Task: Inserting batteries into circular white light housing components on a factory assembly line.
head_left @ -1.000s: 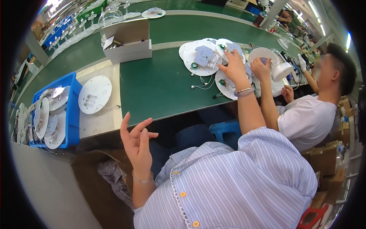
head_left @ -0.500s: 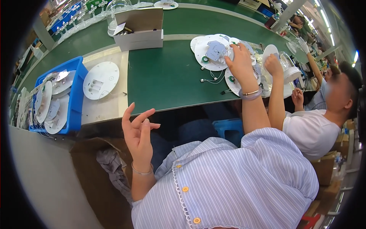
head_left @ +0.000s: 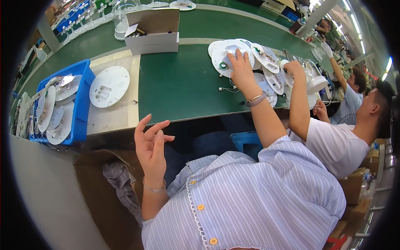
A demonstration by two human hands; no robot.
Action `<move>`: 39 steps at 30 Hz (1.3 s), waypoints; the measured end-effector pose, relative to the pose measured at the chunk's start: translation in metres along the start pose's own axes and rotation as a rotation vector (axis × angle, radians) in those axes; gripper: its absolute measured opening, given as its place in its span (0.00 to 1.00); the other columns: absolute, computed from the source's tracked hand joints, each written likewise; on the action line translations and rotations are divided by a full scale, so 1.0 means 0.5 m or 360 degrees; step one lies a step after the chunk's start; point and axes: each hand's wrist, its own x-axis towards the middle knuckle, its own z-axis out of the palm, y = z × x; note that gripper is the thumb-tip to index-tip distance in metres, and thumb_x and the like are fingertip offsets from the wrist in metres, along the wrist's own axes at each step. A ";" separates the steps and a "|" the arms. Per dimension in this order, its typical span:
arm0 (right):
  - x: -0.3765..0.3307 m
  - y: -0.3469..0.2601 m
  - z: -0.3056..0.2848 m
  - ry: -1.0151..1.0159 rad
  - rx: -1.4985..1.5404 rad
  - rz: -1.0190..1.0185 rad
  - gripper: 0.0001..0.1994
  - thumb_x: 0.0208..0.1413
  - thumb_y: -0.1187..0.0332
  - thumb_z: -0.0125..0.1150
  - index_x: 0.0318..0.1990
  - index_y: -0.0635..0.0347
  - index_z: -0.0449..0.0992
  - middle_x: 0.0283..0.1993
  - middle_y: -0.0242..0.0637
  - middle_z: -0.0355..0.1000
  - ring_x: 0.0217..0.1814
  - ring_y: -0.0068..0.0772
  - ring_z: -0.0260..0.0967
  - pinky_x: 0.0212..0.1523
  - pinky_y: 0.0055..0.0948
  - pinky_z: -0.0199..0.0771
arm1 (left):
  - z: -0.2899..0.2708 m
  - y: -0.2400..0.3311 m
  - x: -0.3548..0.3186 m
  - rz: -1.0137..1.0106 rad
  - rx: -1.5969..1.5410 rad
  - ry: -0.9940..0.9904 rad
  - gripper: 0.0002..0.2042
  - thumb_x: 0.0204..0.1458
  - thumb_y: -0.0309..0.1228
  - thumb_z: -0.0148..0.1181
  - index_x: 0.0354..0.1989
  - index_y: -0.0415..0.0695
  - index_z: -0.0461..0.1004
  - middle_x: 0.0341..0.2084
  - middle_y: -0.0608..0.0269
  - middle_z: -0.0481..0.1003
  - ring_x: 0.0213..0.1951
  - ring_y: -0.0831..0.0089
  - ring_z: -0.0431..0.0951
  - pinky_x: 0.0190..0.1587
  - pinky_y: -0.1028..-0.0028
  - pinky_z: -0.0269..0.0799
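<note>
On the green work table (head_left: 183, 83), toward its far right side, a heap of round white plates (head_left: 250, 58) lies overlapping, and the person's right hand (head_left: 239, 68) rests on the topmost one with fingers spread flat over the small grey part fixed at its middle; the hand is open and pressing, not gripping. A bracelet circles that wrist. The left hand (head_left: 151, 146) hangs in the air in front of the table's near edge, well apart from the heap, open and empty, its fingers loosely curled upward. On a pale board at the left of the table a single white disc (head_left: 109, 86) lies flat, just beside a blue crate (head_left: 83, 100) packed with more discs standing on edge. Farther back an open cardboard box (head_left: 154, 31) sits near a clear glass dome (head_left: 123, 16). To the right a co-worker in a white shirt (head_left: 333, 146) sits close by, one hand (head_left: 293, 68) raised near a white lampshade (head_left: 314, 81), just beside the heap. Below the table a brown carton (head_left: 100, 183) holds crumpled grey cloth.
</note>
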 end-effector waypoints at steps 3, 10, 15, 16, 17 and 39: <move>0.007 -0.014 -0.001 0.0091 0.0229 -0.0090 0.22 0.37 0.82 0.48 0.45 0.59 0.65 0.52 0.54 0.55 0.55 0.56 0.51 0.53 0.39 0.54 | 0.006 0.000 -0.003 -0.0005 -0.0015 -0.0011 0.17 0.50 0.20 0.42 0.50 0.36 0.53 0.36 0.50 0.69 0.29 0.77 0.71 0.33 0.80 0.69; 0.066 -0.020 0.031 0.0218 0.0390 -0.0222 0.16 0.35 0.78 0.55 0.37 0.60 0.70 0.48 0.50 0.60 0.51 0.47 0.58 0.49 0.35 0.59 | 0.010 0.001 -0.003 0.0030 0.0099 0.0015 0.16 0.51 0.24 0.42 0.49 0.37 0.54 0.35 0.52 0.71 0.26 0.79 0.72 0.32 0.82 0.69; 0.103 -0.045 0.040 0.0166 0.0238 -0.0190 0.11 0.34 0.73 0.59 0.31 0.59 0.71 0.41 0.45 0.64 0.44 0.43 0.61 0.43 0.33 0.63 | 0.008 -0.004 0.008 -0.0001 0.0051 0.0027 0.16 0.51 0.23 0.42 0.49 0.37 0.54 0.36 0.52 0.71 0.26 0.79 0.72 0.32 0.81 0.69; 0.105 -0.051 0.038 0.0090 0.0207 -0.0170 0.12 0.33 0.69 0.60 0.30 0.59 0.72 0.37 0.42 0.65 0.43 0.41 0.61 0.42 0.34 0.62 | 0.005 -0.006 0.011 -0.0038 0.0029 -0.0009 0.16 0.50 0.21 0.42 0.49 0.36 0.54 0.36 0.51 0.70 0.28 0.78 0.72 0.32 0.81 0.69; 0.107 -0.058 0.035 0.0035 0.0132 -0.0124 0.13 0.34 0.67 0.60 0.31 0.58 0.72 0.37 0.42 0.65 0.43 0.42 0.61 0.43 0.36 0.61 | 0.001 -0.008 0.016 -0.0073 0.0009 -0.0045 0.17 0.49 0.19 0.42 0.49 0.36 0.54 0.37 0.50 0.69 0.29 0.77 0.71 0.33 0.80 0.69; 0.461 -0.346 0.078 -0.0870 0.1237 -0.0472 0.20 0.36 0.73 0.56 0.43 0.64 0.68 0.39 0.45 0.69 0.39 0.39 0.67 0.39 0.29 0.65 | -0.227 -0.071 0.196 -0.0560 0.0476 0.0531 0.15 0.48 0.29 0.50 0.42 0.36 0.58 0.18 0.60 0.70 0.14 0.78 0.70 0.14 0.82 0.64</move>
